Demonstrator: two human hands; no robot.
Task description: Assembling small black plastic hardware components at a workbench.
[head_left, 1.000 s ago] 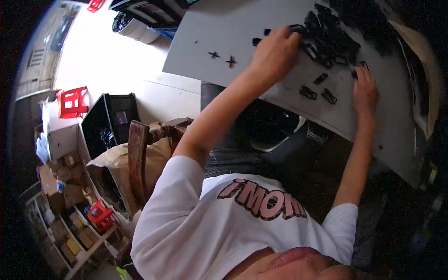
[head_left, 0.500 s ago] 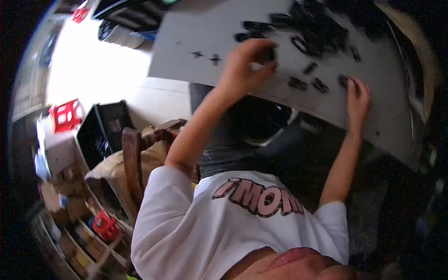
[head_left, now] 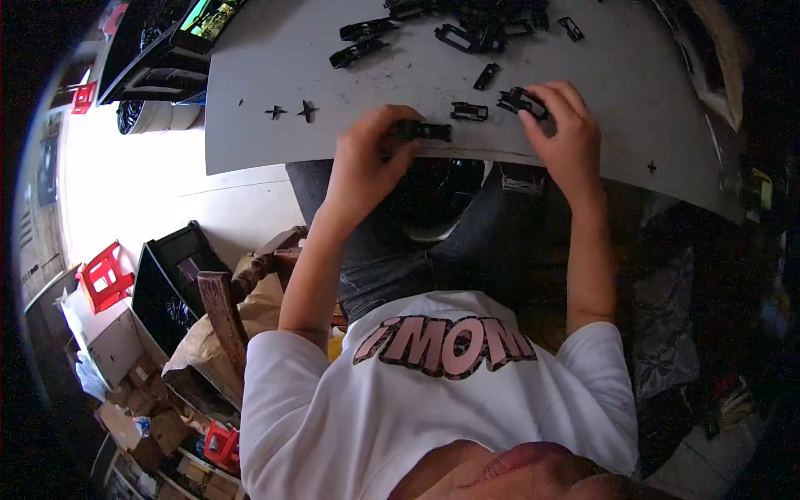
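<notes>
Black on grey: grips 1 part point(head_left: 432, 132) in the left hand point(head_left: 365, 158), with thumb and fingers around its left end, near the front edge of the table point(head_left: 633, 100). Pinches another part point(head_left: 513, 102) in the right hand point(head_left: 573, 140), between thumb and fingers. Has 1 loose part point(head_left: 469, 112) between the hands, a heap point(head_left: 487, 37) of parts farther off, and 2 crosses point(head_left: 275, 112) well to the left.

On my grey tabletop point(head_left: 267, 62) lies a heap of black plastic frames point(head_left: 483, 38); left of the heap, two long black parts point(head_left: 357, 54) and two cross-shaped pieces point(head_left: 307, 112); nearer me, two loose black pieces point(head_left: 469, 111); right of it, one frame point(head_left: 571, 29).
</notes>
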